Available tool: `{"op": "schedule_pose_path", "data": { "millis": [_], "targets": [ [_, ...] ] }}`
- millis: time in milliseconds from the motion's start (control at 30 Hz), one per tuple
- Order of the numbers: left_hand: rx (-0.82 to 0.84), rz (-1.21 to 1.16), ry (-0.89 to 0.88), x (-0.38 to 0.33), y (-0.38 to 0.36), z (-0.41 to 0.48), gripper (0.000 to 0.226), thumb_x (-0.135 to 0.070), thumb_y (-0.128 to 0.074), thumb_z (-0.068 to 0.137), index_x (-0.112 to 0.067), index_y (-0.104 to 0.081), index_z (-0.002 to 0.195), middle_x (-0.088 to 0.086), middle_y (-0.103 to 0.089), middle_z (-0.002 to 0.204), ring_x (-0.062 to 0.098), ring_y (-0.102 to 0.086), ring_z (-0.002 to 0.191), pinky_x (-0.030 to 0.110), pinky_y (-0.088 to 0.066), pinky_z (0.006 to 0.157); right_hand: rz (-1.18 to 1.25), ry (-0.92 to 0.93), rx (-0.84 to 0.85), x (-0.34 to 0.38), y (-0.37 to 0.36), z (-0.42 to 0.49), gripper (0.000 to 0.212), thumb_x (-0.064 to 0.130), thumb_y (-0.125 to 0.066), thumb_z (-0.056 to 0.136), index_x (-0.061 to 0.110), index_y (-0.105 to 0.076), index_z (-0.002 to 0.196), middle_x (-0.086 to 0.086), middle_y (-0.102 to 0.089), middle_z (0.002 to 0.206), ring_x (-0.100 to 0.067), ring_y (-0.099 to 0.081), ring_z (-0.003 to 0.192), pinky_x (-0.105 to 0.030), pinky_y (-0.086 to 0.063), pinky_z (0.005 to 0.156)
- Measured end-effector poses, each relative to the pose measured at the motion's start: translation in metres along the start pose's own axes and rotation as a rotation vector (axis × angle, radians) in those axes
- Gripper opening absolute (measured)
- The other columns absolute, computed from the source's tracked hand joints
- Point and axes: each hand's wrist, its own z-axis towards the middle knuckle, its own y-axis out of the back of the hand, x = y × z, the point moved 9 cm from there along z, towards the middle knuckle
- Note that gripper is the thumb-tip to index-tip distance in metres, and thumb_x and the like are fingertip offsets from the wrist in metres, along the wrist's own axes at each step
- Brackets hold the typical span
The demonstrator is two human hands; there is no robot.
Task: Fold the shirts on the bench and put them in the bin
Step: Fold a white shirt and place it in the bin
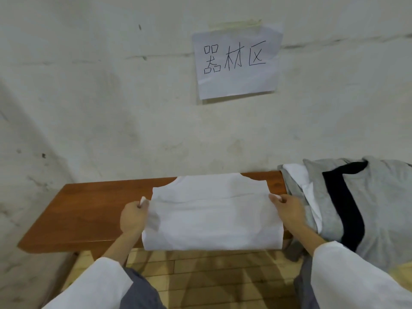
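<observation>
Fingers of the left hand and right hand are curled tight on the side edges of the white shirt — it lies partly folded across the wooden table, near edge overhanging the front. A heap of grey shirts lies just to its right.

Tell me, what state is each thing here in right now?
white shirt: lying flat across the bench, front edge hanging over, held at both sides.
left hand: gripping the shirt's left edge.
right hand: gripping the shirt's right edge.
pile of shirts: unfolded, heaped on the bench's right end.
paper sign: taped to the wall, creased.
</observation>
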Motion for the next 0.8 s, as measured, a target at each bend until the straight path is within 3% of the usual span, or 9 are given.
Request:
{"op": "schedule_pose_path", "data": {
  "millis": [100,233,300,400,467,533,700,800],
  "targets": [
    [-0.181,0.067,-0.206,-0.024,0.017,0.002,0.041,-0.038,-0.045,0.098,-0.013,-0.059,0.068,0.003,-0.057,0.070,0.019,-0.054,0.063,0.025,-0.038,0.056,0.059,0.093,-0.096,0.016,0.008,0.002,0.045,0.044,-0.050,0.094,0.013,-0.044,0.061,-0.002,-0.045,0.056,-0.016,-0.044,0.055,-0.024,-0.032,0.053],
    [-0.041,0.060,-0.171,-0.014,-0.004,0.017,0.034,-0.024,-0.049,0.097,-0.005,-0.059,0.071,0.009,-0.058,0.076,0.028,-0.058,0.073,0.034,-0.046,0.062,0.068,-0.107,0.257,-0.002,-0.032,0.006,0.031,0.035,-0.067,0.086,0.010,-0.052,0.093,-0.009,-0.062,0.082,-0.018,-0.055,0.067,-0.023,-0.043,0.056],
    [0.022,-0.002,-0.108,0.000,-0.016,0.016,0.024,-0.017,-0.049,0.097,-0.004,-0.061,0.080,0.009,-0.061,0.077,0.030,-0.060,0.076,0.036,-0.048,0.066,-0.088,-0.102,0.314,-0.017,-0.043,0.007,0.028,0.026,-0.068,0.086,0.012,-0.052,0.105,-0.008,-0.062,0.093,-0.019,-0.058,0.074,-0.023,-0.045,0.061],
    [0.006,-0.043,-0.143,0.008,-0.017,0.004,0.017,-0.017,-0.050,0.097,-0.007,-0.061,0.089,0.007,-0.062,0.084,0.026,-0.059,0.079,0.033,-0.046,0.070,-0.266,0.087,0.108,-0.014,-0.031,0.010,0.016,0.021,-0.061,0.090,0.008,-0.061,0.099,-0.006,-0.060,0.096,-0.019,-0.055,0.083,-0.027,-0.040,0.072],
    [-0.074,-0.080,-0.200,0.004,-0.009,-0.004,0.015,-0.018,-0.050,0.097,-0.009,-0.060,0.090,0.005,-0.061,0.083,0.022,-0.057,0.077,0.032,-0.045,0.071,-0.222,0.220,-0.065,0.001,-0.016,0.005,0.018,0.025,-0.054,0.095,0.008,-0.059,0.089,-0.004,-0.056,0.090,-0.017,-0.050,0.076,-0.023,-0.035,0.068],
    [-0.154,-0.125,-0.243,-0.002,0.001,-0.009,0.014,-0.020,-0.050,0.097,-0.011,-0.059,0.090,0.003,-0.060,0.082,0.019,-0.056,0.075,0.031,-0.044,0.070,-0.084,0.227,-0.186,0.007,-0.003,0.001,0.028,0.032,-0.046,0.097,0.010,-0.054,0.082,-0.003,-0.055,0.079,-0.015,-0.049,0.068,-0.019,-0.034,0.060],
    [-0.133,-0.105,-0.255,-0.004,-0.009,-0.002,0.016,-0.019,-0.049,0.097,-0.008,-0.060,0.097,0.004,-0.062,0.085,0.022,-0.059,0.079,0.032,-0.045,0.071,-0.201,0.138,-0.111,-0.004,-0.015,0.009,0.029,0.038,-0.037,0.099,0.015,-0.051,0.086,-0.005,-0.057,0.073,-0.020,-0.056,0.067,-0.023,-0.034,0.057],
    [-0.214,-0.177,-0.243,-0.016,0.000,-0.002,0.017,-0.018,-0.045,0.099,-0.006,-0.056,0.104,0.003,-0.059,0.086,0.021,-0.055,0.078,0.033,-0.042,0.071,-0.029,0.123,-0.227,-0.002,-0.001,0.008,0.035,0.042,-0.037,0.098,0.017,-0.047,0.075,-0.003,-0.052,0.064,-0.015,-0.050,0.060,-0.023,-0.034,0.053]
  ]
}}
